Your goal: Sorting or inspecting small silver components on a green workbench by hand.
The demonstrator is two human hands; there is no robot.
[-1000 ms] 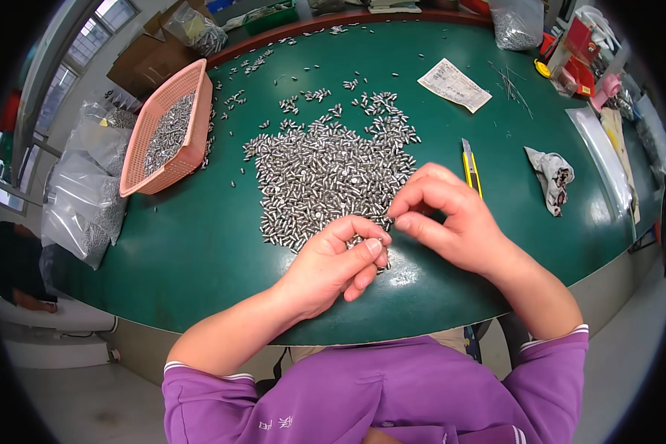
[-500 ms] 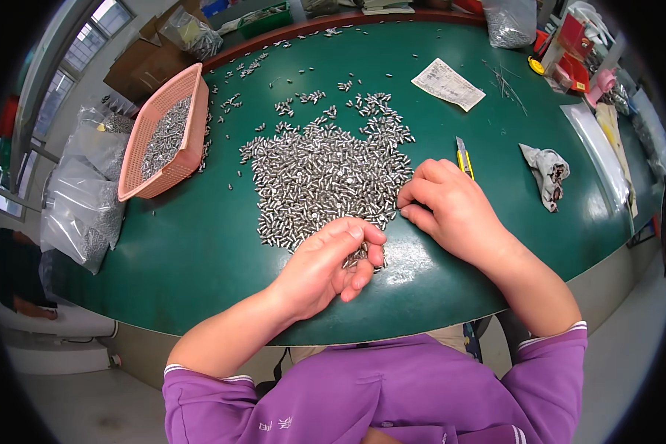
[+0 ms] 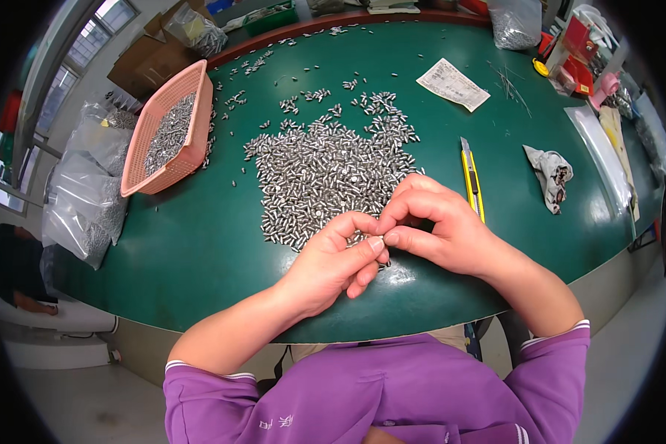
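A big heap of small silver metal pins [image 3: 325,174] lies on the round green table [image 3: 200,251]. My left hand [image 3: 333,259] and my right hand [image 3: 436,226] meet at the heap's near edge, fingertips touching. Both pinch something tiny between thumb and forefinger; it looks like one of the pins, mostly hidden by the fingers. Loose pins lie just under both hands.
A pink plastic basket [image 3: 166,129] part full of pins stands at the left rim. A yellow utility knife [image 3: 472,177] lies right of the heap, a crumpled rag [image 3: 553,174] beyond it, a paper slip [image 3: 451,83] farther back. Clear bags [image 3: 85,200] hang off the left edge.
My right hand came back from the heap toward my left hand. The fingertips of both hands are now together again, as one second ago.
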